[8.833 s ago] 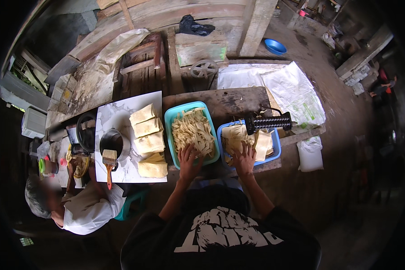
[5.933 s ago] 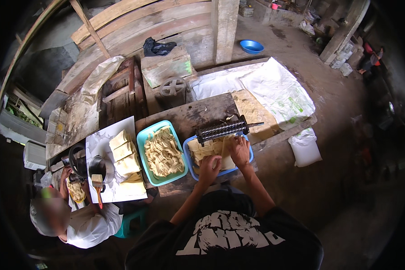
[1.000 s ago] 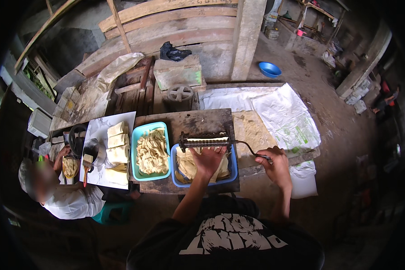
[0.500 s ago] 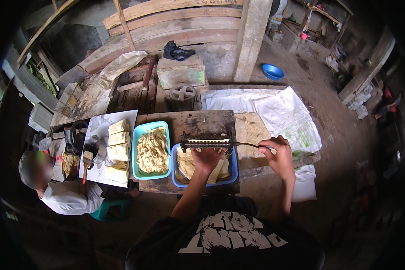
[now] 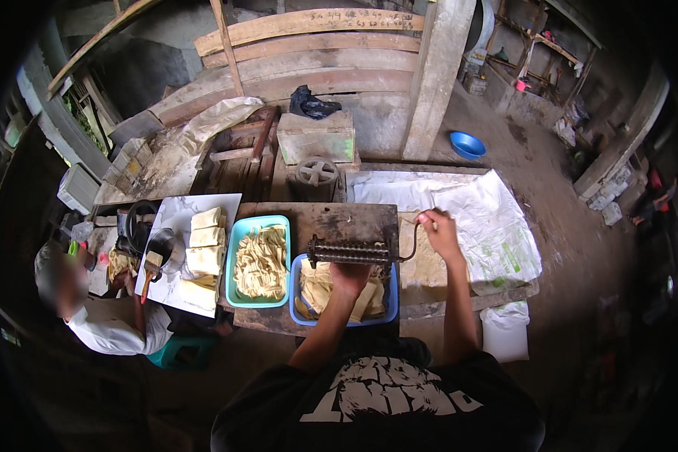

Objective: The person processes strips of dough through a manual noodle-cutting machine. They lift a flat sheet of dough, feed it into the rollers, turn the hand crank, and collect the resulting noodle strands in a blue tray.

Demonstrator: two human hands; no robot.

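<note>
The right hand's grip is closed around the free end of a bent crank, the fingers being pinched on its upper tip. From this grip the dark ridged roller is found to the left and slightly nearer the body; its long axis is laid roughly left to right, its right end being joined to the crank. The left hand, the nearer to the roller, is placed against its near side, partly hidden; whether its fingers are wrapped or spread cannot be told. The roller is seen across the far rim of a blue tray holding pale dough sheets. Farther left, a turquoise tray of dough strips is set on the wooden worktop.
</note>
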